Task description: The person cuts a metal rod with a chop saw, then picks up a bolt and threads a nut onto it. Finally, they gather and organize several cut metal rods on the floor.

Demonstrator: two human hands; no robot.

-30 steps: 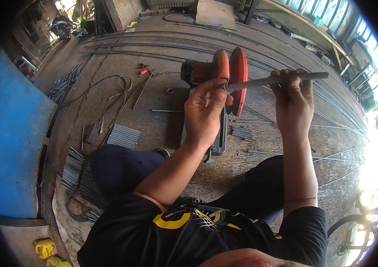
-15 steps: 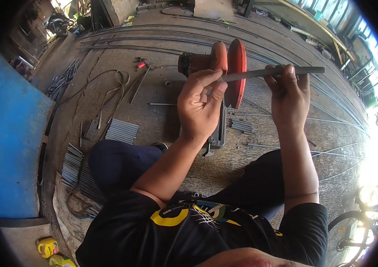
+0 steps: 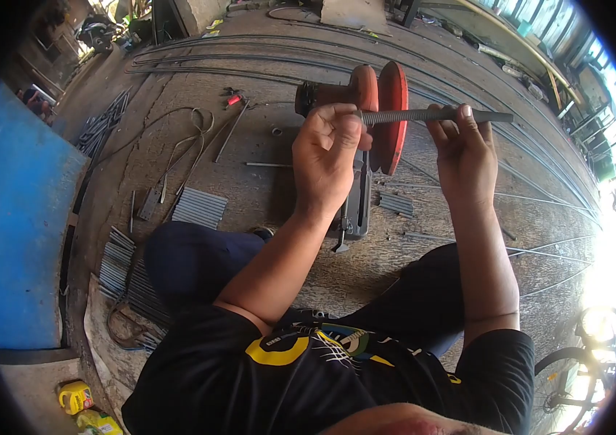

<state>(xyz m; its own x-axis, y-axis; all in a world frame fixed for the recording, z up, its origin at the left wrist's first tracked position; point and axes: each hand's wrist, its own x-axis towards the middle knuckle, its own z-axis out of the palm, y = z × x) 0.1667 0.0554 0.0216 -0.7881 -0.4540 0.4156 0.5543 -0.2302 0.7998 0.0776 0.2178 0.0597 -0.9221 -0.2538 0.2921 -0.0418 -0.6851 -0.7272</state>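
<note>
Thumb and fingers close on the metal rod (image 3: 413,115) at two places: the left hand (image 3: 326,156) pinches its threaded end, and the right hand (image 3: 470,156) clasps it near the plain end. It lies almost level in the air between them, in front of the red saw (image 3: 367,88). It looks stiff, sturdy and moderately heavy, best held by both ends, the rough threads probably gripping better than the smoother plain stretch.
</note>
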